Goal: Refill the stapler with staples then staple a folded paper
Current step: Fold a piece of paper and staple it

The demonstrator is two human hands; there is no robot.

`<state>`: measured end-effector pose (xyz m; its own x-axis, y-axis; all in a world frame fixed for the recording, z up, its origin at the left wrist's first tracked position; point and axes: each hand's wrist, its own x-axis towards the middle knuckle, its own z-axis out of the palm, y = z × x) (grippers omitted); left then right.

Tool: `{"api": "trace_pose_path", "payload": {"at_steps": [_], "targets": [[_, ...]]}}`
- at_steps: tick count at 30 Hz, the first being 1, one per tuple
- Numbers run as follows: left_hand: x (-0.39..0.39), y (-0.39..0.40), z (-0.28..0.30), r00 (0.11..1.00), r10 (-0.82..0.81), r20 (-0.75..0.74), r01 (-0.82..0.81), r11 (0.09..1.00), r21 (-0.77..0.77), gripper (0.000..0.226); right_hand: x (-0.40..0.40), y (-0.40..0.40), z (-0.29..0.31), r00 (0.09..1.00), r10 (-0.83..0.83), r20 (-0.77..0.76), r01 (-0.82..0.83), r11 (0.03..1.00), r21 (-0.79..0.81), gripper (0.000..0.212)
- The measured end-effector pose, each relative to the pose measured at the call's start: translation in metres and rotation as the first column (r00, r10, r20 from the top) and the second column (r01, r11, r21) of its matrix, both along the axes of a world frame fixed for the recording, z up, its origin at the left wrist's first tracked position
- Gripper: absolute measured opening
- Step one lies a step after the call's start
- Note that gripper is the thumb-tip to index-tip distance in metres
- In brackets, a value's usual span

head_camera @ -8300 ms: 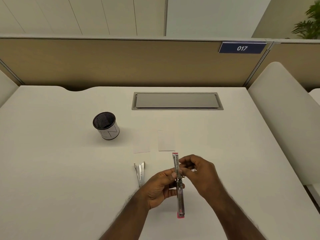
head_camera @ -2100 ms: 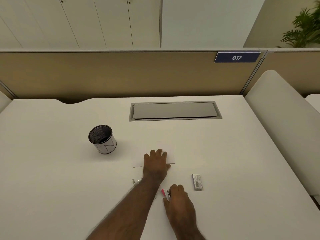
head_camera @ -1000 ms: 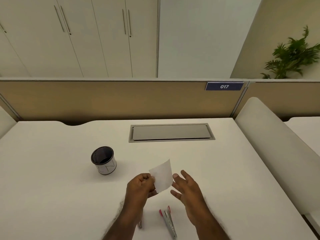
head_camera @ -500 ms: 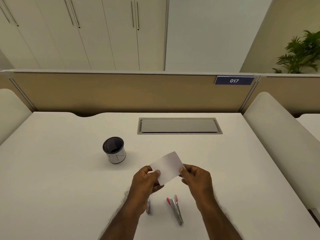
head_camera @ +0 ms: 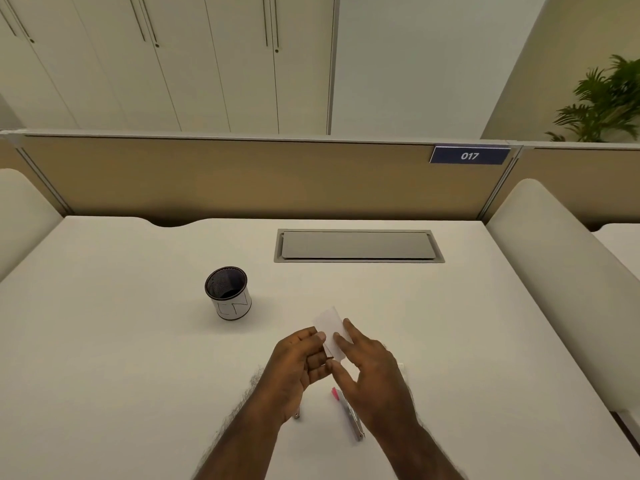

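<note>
1. The paper [head_camera: 330,332], half a second ago spread between both hands, is now narrower: judged folded.
2. Left hand [head_camera: 298,365] grip pinches it; right hand [head_camera: 372,372] fingers are spread against it.
3. The stapler [head_camera: 348,415] lies on the bench [head_camera: 138,358], near, under the right hand; stapling comes next.

Cup [head_camera: 229,293] left of paper [head_camera: 330,329]; stapler [head_camera: 348,413] nearer.

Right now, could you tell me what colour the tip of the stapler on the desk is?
Pink, on the stapler, seen in the head view.
</note>
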<state>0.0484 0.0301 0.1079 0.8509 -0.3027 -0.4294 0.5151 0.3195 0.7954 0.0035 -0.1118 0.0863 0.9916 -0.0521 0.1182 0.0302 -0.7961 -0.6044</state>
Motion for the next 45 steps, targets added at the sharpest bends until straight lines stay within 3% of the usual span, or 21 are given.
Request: {"api": "trace_pose_path", "payload": {"at_steps": [9, 13, 15, 18, 24, 39, 45], "targets": [[-0.001, -0.001, -0.008, 0.998, 0.024, 0.053, -0.031, 0.989, 0.148, 0.017, -0.003, 0.006, -0.004, 0.994, 0.018, 0.112, -0.008, 0.996, -0.092, 0.041], [-0.001, -0.001, -0.007, 0.998, 0.061, 0.017, -0.062, 0.99, 0.125, 0.019, -0.003, 0.006, 0.003, 0.991, -0.011, 0.132, 0.009, 1.0, 0.016, 0.036], [-0.001, -0.002, -0.007, 0.997, 0.08, 0.009, -0.08, 0.989, 0.125, 0.019, -0.002, 0.005, 0.006, 0.985, -0.101, 0.137, 0.08, 0.985, 0.152, 0.03], [-0.003, -0.005, -0.007, 0.996, 0.084, 0.029, -0.087, 0.983, 0.164, 0.019, 0.004, 0.003, 0.015, 0.967, -0.246, -0.066, 0.249, 0.862, 0.442, 0.023], [-0.005, -0.008, -0.008, 0.996, 0.059, 0.068, -0.073, 0.973, 0.218, 0.02, 0.012, -0.004, 0.018, 0.927, -0.221, -0.303, 0.368, 0.7, 0.612, 0.006], [-0.009, -0.005, -0.006, 0.998, 0.025, 0.059, -0.036, 0.98, 0.198, 0.018, 0.01, -0.014, 0.021, 0.901, -0.099, -0.422, 0.416, 0.472, 0.777, 0.014], [-0.002, 0.0, 0.005, 0.995, 0.005, 0.099, -0.024, 0.98, 0.195, 0.019, 0.007, -0.017, 0.02, 0.9, -0.045, -0.433, 0.395, 0.504, 0.768, 0.012]]}}
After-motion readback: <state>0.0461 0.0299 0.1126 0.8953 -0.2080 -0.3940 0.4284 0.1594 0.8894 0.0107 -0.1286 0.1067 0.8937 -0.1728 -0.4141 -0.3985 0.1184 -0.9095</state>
